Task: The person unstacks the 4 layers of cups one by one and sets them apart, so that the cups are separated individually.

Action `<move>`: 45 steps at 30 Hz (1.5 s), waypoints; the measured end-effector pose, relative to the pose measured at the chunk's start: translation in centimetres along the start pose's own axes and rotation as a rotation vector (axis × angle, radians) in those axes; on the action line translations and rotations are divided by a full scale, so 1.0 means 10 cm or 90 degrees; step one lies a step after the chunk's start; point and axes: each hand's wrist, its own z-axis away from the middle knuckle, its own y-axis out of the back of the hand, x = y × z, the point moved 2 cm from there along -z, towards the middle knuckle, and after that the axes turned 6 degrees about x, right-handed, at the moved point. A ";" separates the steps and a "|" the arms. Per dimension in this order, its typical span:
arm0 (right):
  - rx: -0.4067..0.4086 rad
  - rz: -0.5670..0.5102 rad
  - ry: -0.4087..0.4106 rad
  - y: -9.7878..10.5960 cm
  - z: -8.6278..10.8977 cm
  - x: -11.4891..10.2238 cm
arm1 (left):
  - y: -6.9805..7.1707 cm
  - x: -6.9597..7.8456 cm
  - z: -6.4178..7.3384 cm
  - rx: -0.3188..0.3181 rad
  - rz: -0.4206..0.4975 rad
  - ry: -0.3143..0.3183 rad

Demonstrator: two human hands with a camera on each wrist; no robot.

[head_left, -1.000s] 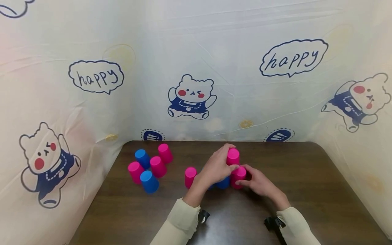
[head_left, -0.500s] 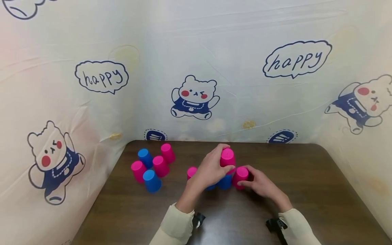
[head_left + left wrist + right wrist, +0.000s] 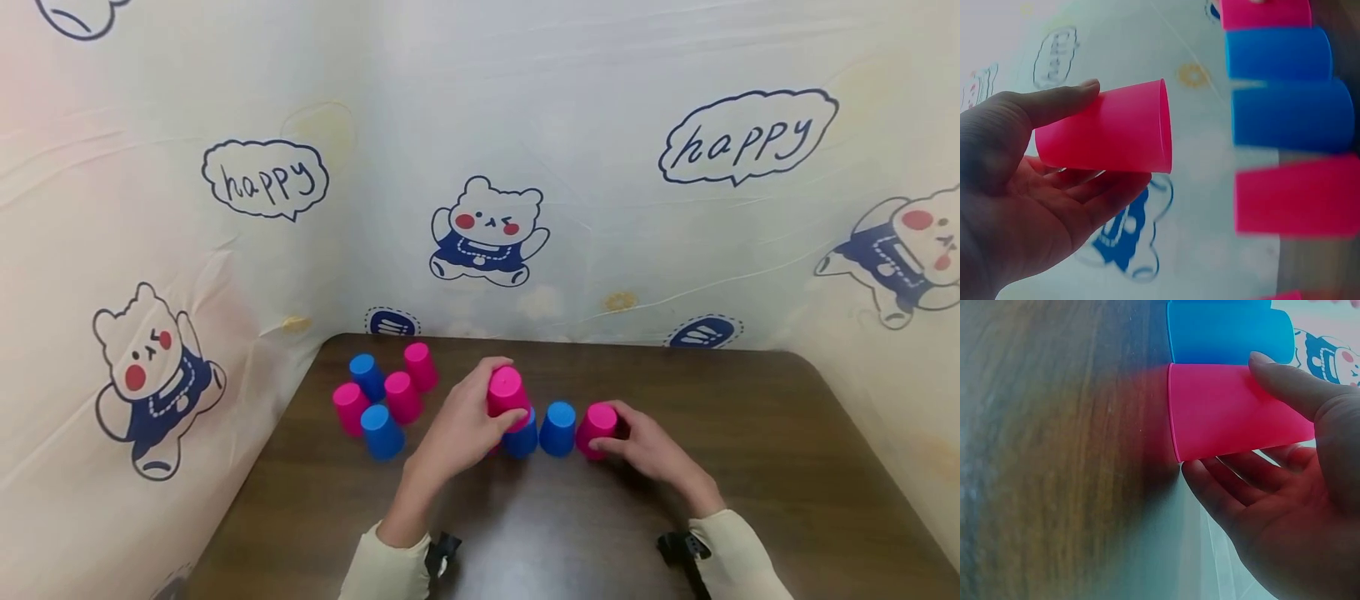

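My left hand (image 3: pixel 467 423) holds an upside-down pink cup (image 3: pixel 507 392) between thumb and fingers, raised above a row of upturned cups. In the left wrist view a gap shows between this cup and the row. At the row's right end, my right hand (image 3: pixel 651 446) grips another pink cup (image 3: pixel 597 427), whose rim is down on the table in the right wrist view. Left of it stand two blue cups, one in plain sight (image 3: pixel 558 429) and one (image 3: pixel 522 440) partly covered. The row's left pink cup (image 3: pixel 1300 197) is mostly hidden behind my left hand in the head view.
On the left of the brown table (image 3: pixel 585 533) stands a cluster of several upturned cups, among them a blue cup (image 3: pixel 382 432) at the front and a pink cup (image 3: pixel 422 367) at the back. A printed curtain (image 3: pixel 600 167) surrounds the table's far side and both flanks.
My left hand has carried its pink cup leftward, from over the right pink cup to over the left part of the row. My right hand stays on its cup. The head view has shifted slightly.
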 end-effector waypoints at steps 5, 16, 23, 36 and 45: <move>0.003 0.005 -0.006 0.04 0.00 -0.01 | 0.22 -0.15 0.09 0.053 -0.008 0.034; 0.002 0.004 -0.003 0.09 0.00 0.00 | 0.74 -0.44 0.23 0.140 -0.017 0.061; -0.003 0.009 -0.006 0.07 -0.01 -0.01 | 1.17 -0.78 0.41 0.204 -0.031 0.109; -0.012 -0.001 -0.011 -0.02 0.00 0.00 | 1.58 -1.48 0.62 0.195 -0.069 0.265; -0.009 0.002 -0.002 0.01 0.00 -0.02 | 1.52 -1.82 0.57 0.112 -0.108 0.304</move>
